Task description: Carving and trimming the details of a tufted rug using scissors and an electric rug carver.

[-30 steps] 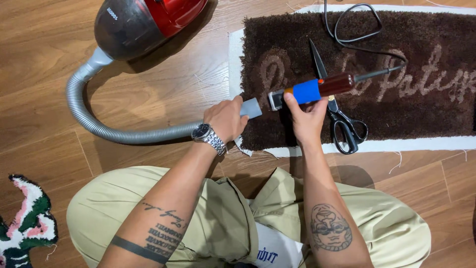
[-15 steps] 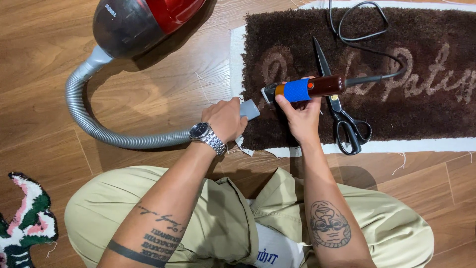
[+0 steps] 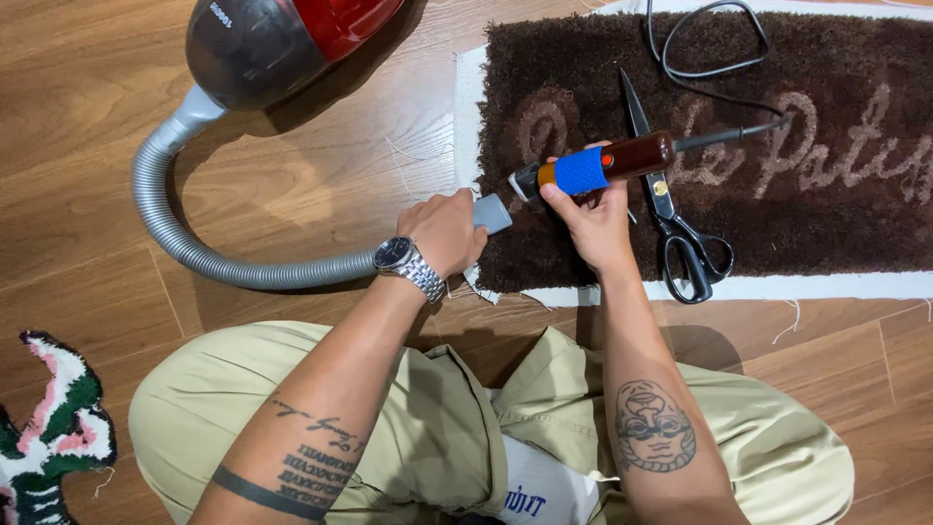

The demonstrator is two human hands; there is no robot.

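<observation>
- While the person sits on the wood floor (image 3: 87, 194), a small tufted piece (image 3: 53, 433) in green, pink, white and black lies at far left, well apart from both hands.
- Vacuum cleaner (image 3: 282, 44): dark grey and red canister, top left. Its ribbed grey hose (image 3: 190, 243) curves down and runs right, into the left hand.
- Left hand (image 3: 445, 231): clenched around the hose end, metal wristwatch (image 3: 408, 264) on the wrist. The light grey nozzle (image 3: 492, 213) sticks out of the fist and touches the rug's left edge.
- Brown rug (image 3: 739, 185): shaggy dark pile, lighter raised script lettering, white backing cloth showing along the left and bottom edges.
- Right hand (image 3: 595, 219): grasping the electric trimmer (image 3: 598, 167) from below, held level over the rug's left part, head just beside the nozzle.
- Trimmer look: blue grip band, orange collar, glossy dark brown body with a red spot, metal head pointing left; black cord (image 3: 705, 44) runs right and loops across the pile.
- Black scissors (image 3: 675, 219): lying on the rug, just right of the right hand, blades pointing up.
</observation>
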